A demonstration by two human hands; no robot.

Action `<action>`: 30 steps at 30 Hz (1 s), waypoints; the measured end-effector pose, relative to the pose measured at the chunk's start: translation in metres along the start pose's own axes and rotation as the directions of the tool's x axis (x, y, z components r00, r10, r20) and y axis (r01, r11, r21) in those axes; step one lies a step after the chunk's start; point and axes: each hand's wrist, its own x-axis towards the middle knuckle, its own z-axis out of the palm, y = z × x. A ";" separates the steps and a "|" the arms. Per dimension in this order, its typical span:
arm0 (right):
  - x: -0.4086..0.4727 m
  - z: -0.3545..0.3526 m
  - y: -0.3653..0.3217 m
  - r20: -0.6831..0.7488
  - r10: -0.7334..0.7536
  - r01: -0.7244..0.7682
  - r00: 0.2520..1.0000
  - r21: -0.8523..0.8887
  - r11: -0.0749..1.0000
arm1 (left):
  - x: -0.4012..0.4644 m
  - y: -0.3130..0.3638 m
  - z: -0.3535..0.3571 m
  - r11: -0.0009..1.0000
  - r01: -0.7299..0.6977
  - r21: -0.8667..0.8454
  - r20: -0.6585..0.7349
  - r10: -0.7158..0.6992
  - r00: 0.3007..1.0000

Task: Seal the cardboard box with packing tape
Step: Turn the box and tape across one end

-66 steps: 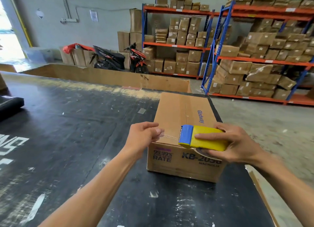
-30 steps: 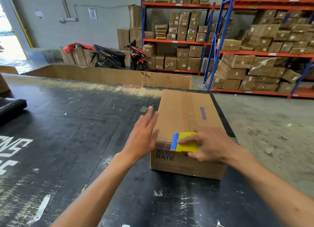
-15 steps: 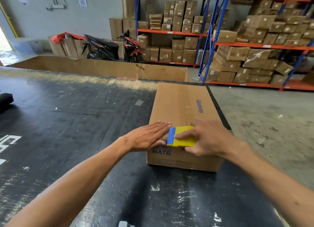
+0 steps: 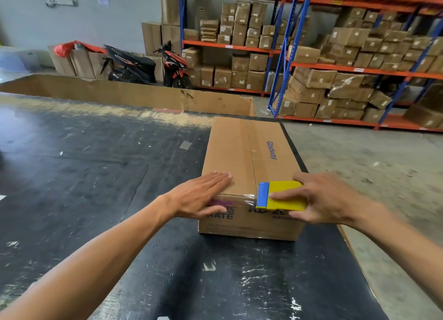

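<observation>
A long brown cardboard box lies on the black table, its closed flaps meeting in a seam down the top. My right hand grips a yellow tape dispenser with a blue blade end at the box's near top edge, right of the seam. Clear tape runs from the dispenser leftward along the near edge. My left hand lies flat, fingers together, on the box's near left corner, pressing over the tape.
The black table spreads wide to the left; its right edge runs close beside the box. A low cardboard wall stands at the far table edge. Shelving full of cartons and a parked scooter stand beyond.
My left hand let go of the tape end and came down flat on the box's near left corner. The dispenser dropped to the near edge, then slid right across the seam.
</observation>
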 end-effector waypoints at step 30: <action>-0.059 0.010 0.062 -0.060 -0.039 0.042 0.997 0.056 0.998 | 0.062 0.029 -0.001 0.999 -0.039 0.037 0.171 0.032 0.985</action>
